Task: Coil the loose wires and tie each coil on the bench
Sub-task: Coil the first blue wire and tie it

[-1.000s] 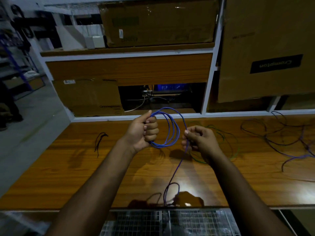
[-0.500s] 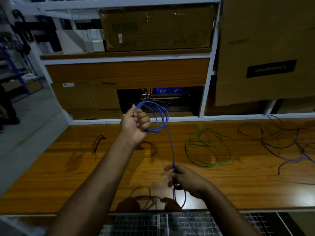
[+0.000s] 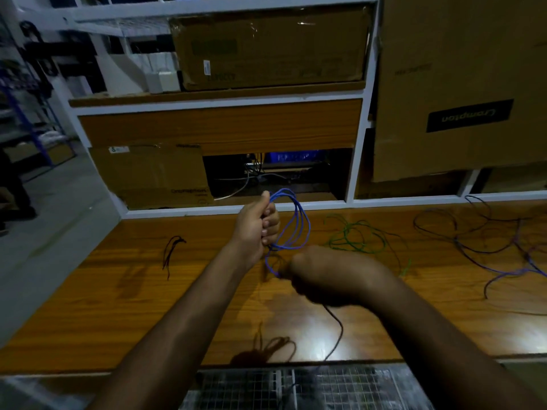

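Coil (image 3: 291,223) of blue wire is gripped in the curled left hand (image 3: 257,224) above the bench (image 3: 124,294). Its tail is held by the blurred right hand (image 3: 325,276), fingers curled round it. Green wire (image 3: 355,235) lies just beyond.

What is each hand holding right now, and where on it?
The left hand grips the blue wire coil at its left side, loops bunched in the fist. The right hand, blurred, seems to hold the wire's trailing end below the coil.

Storeroom workshop, wooden bench (image 3: 118,306), shelving (image 3: 359,143) stacked with cardboard cartons (image 3: 461,84), loose wires (image 3: 473,241)
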A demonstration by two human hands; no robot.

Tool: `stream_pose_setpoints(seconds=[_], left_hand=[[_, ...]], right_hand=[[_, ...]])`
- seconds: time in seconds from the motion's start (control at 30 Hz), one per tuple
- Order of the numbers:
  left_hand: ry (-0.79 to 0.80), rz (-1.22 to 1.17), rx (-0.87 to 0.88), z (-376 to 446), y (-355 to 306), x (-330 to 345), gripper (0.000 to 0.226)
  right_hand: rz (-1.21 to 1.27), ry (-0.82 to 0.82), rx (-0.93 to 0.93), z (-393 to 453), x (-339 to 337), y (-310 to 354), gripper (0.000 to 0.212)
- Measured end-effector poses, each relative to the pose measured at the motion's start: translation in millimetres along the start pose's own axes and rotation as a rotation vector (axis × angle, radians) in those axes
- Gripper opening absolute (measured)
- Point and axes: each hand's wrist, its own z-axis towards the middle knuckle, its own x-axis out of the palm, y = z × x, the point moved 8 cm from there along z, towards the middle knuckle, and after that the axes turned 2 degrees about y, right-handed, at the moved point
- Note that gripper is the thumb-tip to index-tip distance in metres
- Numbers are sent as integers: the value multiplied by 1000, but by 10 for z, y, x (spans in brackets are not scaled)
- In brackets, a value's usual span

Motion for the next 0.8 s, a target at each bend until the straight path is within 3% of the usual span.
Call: stream_pose_setpoints(seconds=[0.1,0.2,0.37,0.47,0.6,0.8], left_hand=[[0,113,5,-72,-8,93,42],[3,155,-5,-129,-2,127,42],[155,21,-206,-191,124,232,41],[231,-34,-283,-223,141,309,45],[206,-25,-274,-240,59,233,47],[214,11,-305,-255,12,218,44]], right_hand=[[-80,-244,40,-40,-418,-135,31],[-270,-577,28,-102,-742,-234,22],[-414,-923,111,-133,-880,-437,21],[-405,-943,90,-33,-811,-578,19],[-293,-865,148,129,-602,-937,23],[881,-584,-94,322,-127,-1205,25]])
